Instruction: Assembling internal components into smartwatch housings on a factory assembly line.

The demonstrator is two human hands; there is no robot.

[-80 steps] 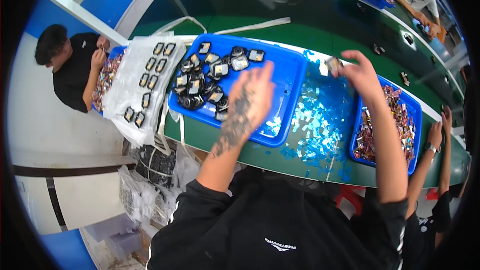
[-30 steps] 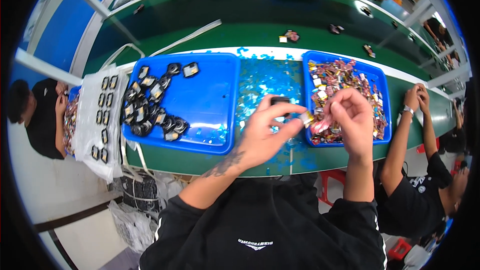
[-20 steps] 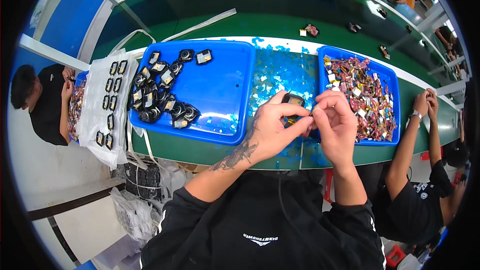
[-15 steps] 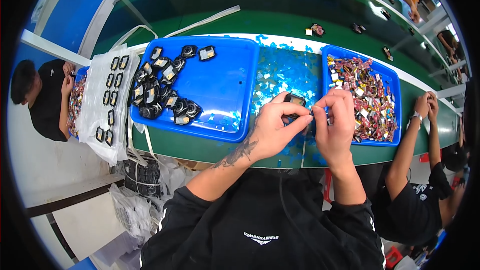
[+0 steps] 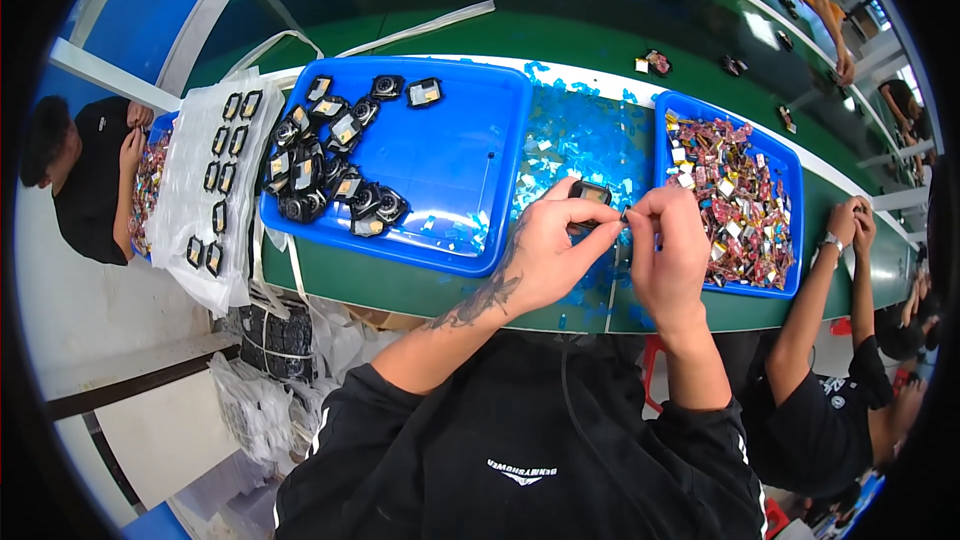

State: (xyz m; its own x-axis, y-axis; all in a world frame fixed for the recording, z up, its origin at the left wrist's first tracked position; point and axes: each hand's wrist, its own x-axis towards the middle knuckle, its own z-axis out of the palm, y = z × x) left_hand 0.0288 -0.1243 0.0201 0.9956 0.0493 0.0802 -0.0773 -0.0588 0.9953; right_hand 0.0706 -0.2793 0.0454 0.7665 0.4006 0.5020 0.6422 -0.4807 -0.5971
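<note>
Over the near edge of the bench, my left hand (image 5: 548, 258) is closed around a small black module (image 5: 592, 193) with a pale, shiny face; the lower part of it is hidden by my fingers. My right hand (image 5: 674, 252) is in a pinch right beside it, thumb and forefinger tips almost meeting those of my left hand. Something tiny and dark sits at the fingertips, too small to name. To the left, a blue tray (image 5: 440, 185) holds a heap of similar black modules (image 5: 305, 172) in its left half.
Blue film scraps (image 5: 575, 140) litter the green bench (image 5: 350, 285) between the trays. A second blue tray (image 5: 797, 240) is full of small mixed-colour parts (image 5: 735, 205). Black frames lie on a white sheet (image 5: 185, 210) at left. Co-workers sit on both sides; another person's arms (image 5: 825, 25) reach in far right.
The whole view has shifted slightly. My hands stay together at the module, which shows a little more of its face; the grip looks much the same.
</note>
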